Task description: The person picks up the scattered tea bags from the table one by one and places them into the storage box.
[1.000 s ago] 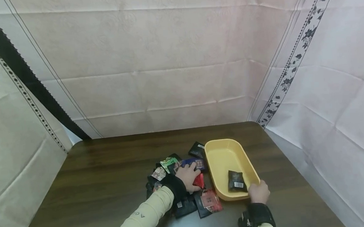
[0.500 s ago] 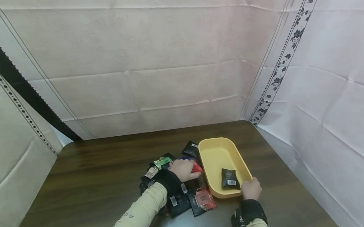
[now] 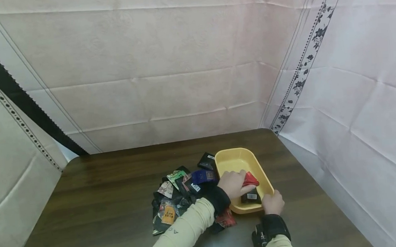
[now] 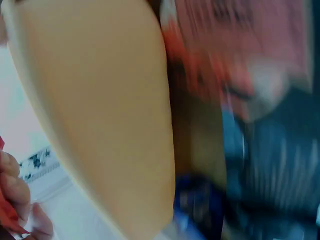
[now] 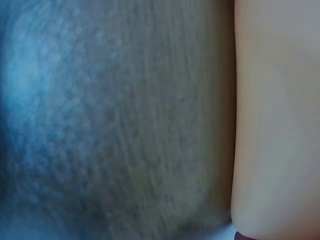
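In the head view my left hand (image 3: 233,183) is over the yellow tray (image 3: 240,210) and pinches a small red packet (image 3: 250,179). The left wrist view catches the fingers (image 4: 14,189) curled at the red packet, beside the tray's outer wall (image 4: 105,115). A black packet (image 3: 250,197) with a white label lies in the tray, partly covered by that hand. My right hand (image 3: 272,203) grips the tray's near right corner. The right wrist view has only the tray's wall (image 5: 280,120) and tabletop, with no fingers plainly seen.
Left of the tray is a pile of dark packets, among them a green one (image 3: 176,178), a blue one (image 3: 204,176) and one with an orange label (image 3: 168,215). A black packet (image 3: 206,161) touches the tray's far left side. The brown table (image 3: 98,203) meets pale cloth walls.
My left hand has lifted the red packet from the pile and carried it right, over the tray. My right hand stays on the tray's corner. The head view has shifted slightly.
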### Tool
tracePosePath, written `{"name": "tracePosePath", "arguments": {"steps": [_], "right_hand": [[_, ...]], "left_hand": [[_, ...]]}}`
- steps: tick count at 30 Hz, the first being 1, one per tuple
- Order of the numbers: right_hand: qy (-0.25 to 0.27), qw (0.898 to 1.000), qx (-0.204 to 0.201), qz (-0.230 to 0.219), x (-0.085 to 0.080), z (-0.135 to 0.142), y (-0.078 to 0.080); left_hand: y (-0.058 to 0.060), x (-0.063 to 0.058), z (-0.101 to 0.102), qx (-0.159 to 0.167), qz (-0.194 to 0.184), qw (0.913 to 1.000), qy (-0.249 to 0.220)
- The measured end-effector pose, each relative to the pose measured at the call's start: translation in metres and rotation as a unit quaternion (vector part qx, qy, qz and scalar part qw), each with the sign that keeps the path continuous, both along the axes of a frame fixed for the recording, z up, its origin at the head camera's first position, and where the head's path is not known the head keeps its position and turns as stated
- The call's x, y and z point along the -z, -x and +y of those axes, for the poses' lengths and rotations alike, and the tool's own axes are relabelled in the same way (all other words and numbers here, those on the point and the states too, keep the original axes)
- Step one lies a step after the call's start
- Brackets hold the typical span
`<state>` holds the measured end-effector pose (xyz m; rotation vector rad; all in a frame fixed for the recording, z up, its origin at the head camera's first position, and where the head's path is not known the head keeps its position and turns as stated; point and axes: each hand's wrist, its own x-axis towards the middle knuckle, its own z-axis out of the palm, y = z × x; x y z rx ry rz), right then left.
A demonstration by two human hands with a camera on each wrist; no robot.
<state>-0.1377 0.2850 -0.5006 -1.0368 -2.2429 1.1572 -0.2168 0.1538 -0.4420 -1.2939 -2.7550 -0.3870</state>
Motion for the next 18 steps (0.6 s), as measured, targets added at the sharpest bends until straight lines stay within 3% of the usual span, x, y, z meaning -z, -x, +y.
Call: {"name": "tracePosePath", "arguments": {"steps": [6,12,18], "right_hand": [[-0.006,1.000,-0.001,0.009,0.001,-0.002,0.003],[-0.002,1.000,0.008,0.010,-0.001,-0.002,0.004],[0.008,1.000,0.009,0.002,0.003,0.000,0.003]], "left_hand": [[-0.007,0.008,-0.002,0.013,-0.046,0.9987,0.016],[0.005,0.006,-0.015,0.027,-0.062,0.9975,-0.021],[0.014,0.009,-0.031,-0.001,-0.071,0.9974,-0.014]]}}
